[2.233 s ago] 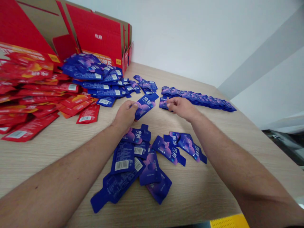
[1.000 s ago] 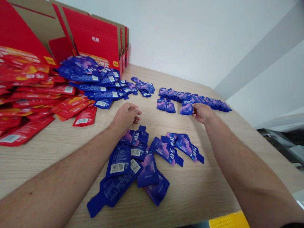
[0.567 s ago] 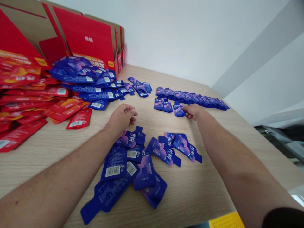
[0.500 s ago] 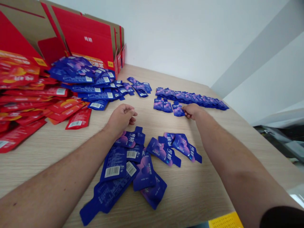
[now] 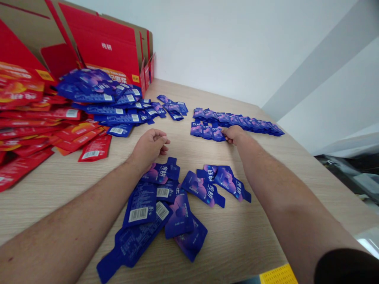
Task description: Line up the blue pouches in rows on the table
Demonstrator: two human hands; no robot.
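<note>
My right hand (image 5: pixel 233 135) pinches the right edge of a blue-purple sachet (image 5: pixel 218 133), face up at the end of a short row. Two similar sachets (image 5: pixel 202 130) lie in that row, touching it on the left. Behind runs a long row of overlapping blue sachets (image 5: pixel 239 120). My left hand (image 5: pixel 151 144) hovers with loosely curled fingers and nothing visible in them. Just below it is a loose heap of blue sachets (image 5: pixel 142 201), some showing barcodes. A smaller group of face-up sachets (image 5: pixel 204 187) lies between my forearms.
On the left rise a large pile of blue sachets (image 5: pixel 100 92) and a pile of red pouches (image 5: pixel 29 118). Red cardboard boxes (image 5: pixel 103 43) stand behind them, near the white wall (image 5: pixel 222 47). Several blue sachets (image 5: pixel 171 107) lie near the back. A yellow object (image 5: pixel 278 275) shows at the table's front edge.
My right hand has moved slightly left with the sachet, which now meets the two in the short row instead of standing apart. My left hand has barely moved.
</note>
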